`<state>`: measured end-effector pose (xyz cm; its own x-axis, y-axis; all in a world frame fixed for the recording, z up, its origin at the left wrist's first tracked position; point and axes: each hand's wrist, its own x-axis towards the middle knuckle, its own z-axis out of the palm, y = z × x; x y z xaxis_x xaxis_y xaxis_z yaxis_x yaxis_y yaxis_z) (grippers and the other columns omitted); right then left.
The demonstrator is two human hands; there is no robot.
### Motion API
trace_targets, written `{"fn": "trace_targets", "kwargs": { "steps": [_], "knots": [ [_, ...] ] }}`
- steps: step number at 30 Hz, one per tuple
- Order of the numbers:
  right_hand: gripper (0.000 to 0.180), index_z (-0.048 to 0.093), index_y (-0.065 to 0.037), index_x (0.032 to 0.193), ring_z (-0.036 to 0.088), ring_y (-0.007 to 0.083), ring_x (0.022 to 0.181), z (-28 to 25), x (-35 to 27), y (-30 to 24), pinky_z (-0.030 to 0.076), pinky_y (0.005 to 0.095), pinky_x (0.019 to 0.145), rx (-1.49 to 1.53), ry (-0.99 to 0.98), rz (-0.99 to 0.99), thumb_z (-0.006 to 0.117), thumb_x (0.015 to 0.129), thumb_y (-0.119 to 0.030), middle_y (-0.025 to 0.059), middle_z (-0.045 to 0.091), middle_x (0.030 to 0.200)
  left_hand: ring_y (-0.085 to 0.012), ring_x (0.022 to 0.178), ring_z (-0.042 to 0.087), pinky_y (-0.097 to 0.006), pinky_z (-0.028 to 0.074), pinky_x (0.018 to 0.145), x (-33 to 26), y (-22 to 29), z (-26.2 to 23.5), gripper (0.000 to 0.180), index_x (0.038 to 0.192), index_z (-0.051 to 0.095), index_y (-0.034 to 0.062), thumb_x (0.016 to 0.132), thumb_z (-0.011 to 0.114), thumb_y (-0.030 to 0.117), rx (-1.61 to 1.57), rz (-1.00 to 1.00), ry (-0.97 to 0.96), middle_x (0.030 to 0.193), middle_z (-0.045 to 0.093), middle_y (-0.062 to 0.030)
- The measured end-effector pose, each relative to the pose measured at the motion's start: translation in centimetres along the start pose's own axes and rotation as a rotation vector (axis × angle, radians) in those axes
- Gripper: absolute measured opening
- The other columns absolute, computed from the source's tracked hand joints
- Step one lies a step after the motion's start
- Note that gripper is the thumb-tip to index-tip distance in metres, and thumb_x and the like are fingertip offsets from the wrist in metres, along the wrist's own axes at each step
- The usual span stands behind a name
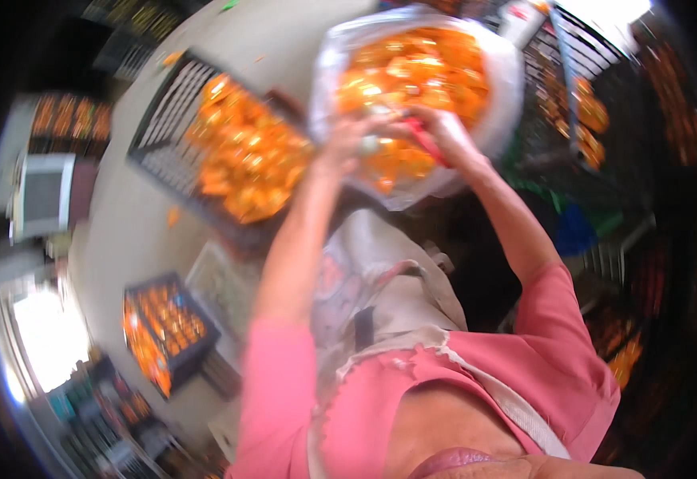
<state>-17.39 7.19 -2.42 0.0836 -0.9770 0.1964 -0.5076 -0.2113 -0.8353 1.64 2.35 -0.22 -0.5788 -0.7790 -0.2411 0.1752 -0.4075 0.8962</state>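
Observation:
My right hand (438, 132) is closed around a slim tool with a red handle (426, 144); its working end is too blurred to name. My left hand (352, 137) comes close to it from the left, its fingers smeared by motion. A small pale spot shows by the left fingers, and I cannot make out what it is. Both hands are above a container lined with a clear plastic bag (502, 80), filled with glossy orange fruit (412, 68). Left of the hands, a dark slatted crate (174, 172) holds more orange fruit (244, 160).
Another dark crate (192, 339) with orange fruit stands at the lower left. On the right are dark crates with more orange fruit (592, 112) and a pale upright bar (568, 76). Beige cloth (380, 263) covers my lap. Stacked crates line the far left.

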Motion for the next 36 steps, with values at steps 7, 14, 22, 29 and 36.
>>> {"fn": "trace_targets", "kwargs": {
  "steps": [7, 14, 22, 29, 36],
  "knots": [
    [0.045, 0.052, -0.006, 0.106, 0.043, 0.0124, 0.063, -1.6, 0.1, 1.7, 0.039, 0.0246, 0.057, 1.403, 0.08, 0.802, 0.055, 0.088, -0.047, 0.0031, 0.045, 0.069, -0.0272, 0.062, 0.06, -0.031, 0.045, 0.048, -0.5, 3.1, -1.6, 0.025, 0.091, 0.055, 0.0017, 0.081, 0.048, 0.024, -0.72, 0.228, 0.103, 0.074, 0.059, -0.0163],
    [0.038, 0.052, -0.008, 0.091, 0.042, 0.0112, 0.055, 0.5, 0.1, 3.8, 0.039, 0.0237, 0.053, 1.224, -0.139, 0.662, 0.056, 0.087, -0.045, 0.0003, 0.042, 0.063, -0.0124, 0.048, 0.045, -0.026, 0.037, 0.041, -29.2, 6.6, -10.3, 0.037, 0.074, 0.051, 0.0084, 0.081, 0.059, 0.044, -0.732, 0.575, 0.411, 0.062, 0.049, -0.0029],
    [0.037, 0.051, -0.009, 0.109, 0.045, 0.0097, 0.055, 2.8, -0.6, 4.7, 0.039, 0.0227, 0.051, 0.736, -0.151, 0.699, 0.056, 0.089, -0.039, -0.001, 0.045, 0.067, -0.0266, 0.075, 0.06, -0.032, 0.051, 0.056, -54.6, -14.4, -17.1, 0.026, 0.098, 0.049, -0.0001, 0.086, 0.057, 0.021, -0.955, 0.656, 1.424, 0.092, 0.056, -0.0188],
    [0.032, 0.056, -0.006, 0.101, 0.046, 0.01, 0.053, 4.6, -3.0, -0.2, 0.04, 0.0223, 0.05, 0.642, -0.146, 0.646, 0.06, 0.087, -0.033, -0.0008, 0.046, 0.065, -0.0233, 0.048, 0.051, -0.042, 0.045, 0.048, -55.6, -29.5, -20.3, 0.049, 0.119, 0.046, 0.0003, 0.085, 0.063, 0.03, -0.191, -0.123, 2.03, 0.083, 0.059, -0.013],
    [0.026, 0.056, -0.006, 0.095, 0.046, 0.0111, 0.051, 3.4, -5.1, -0.9, 0.039, 0.0225, 0.047, 0.454, -0.115, 0.66, 0.063, 0.086, -0.029, 0.0004, 0.046, 0.062, -0.0265, 0.082, 0.06, -0.043, 0.049, 0.07, -50.3, -28.6, -23.5, 0.043, 0.115, 0.05, 0.0054, 0.08, 0.067, 0.025, 0.573, -0.354, 1.856, 0.093, 0.062, -0.0146]
  ]
}}
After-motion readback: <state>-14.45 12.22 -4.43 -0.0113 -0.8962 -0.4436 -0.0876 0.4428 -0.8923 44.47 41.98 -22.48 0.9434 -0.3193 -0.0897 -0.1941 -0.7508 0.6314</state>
